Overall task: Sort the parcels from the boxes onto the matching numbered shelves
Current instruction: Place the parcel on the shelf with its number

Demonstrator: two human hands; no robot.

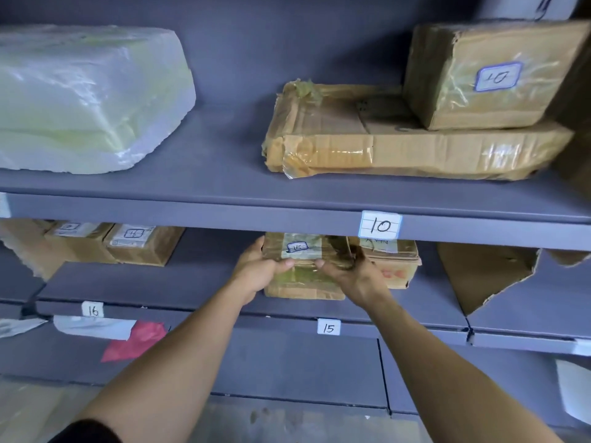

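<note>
Left hand (256,271) and right hand (356,278) both grip the brown tape-wrapped cardboard parcel (302,284) marked 15, on the grey shelf (153,282) just above the white "15" shelf label (328,327).

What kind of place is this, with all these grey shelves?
Probably a parcel sorting or storage room. Shelf edges carry a handwritten 10 tag and 15 tag; a taped cardboard parcel marked 10 sits above its tag; the left hand and right hand grip a parcel marked 15 above the 15 tag.

Bare shelf (192,279) left, carton (399,263) right
</note>
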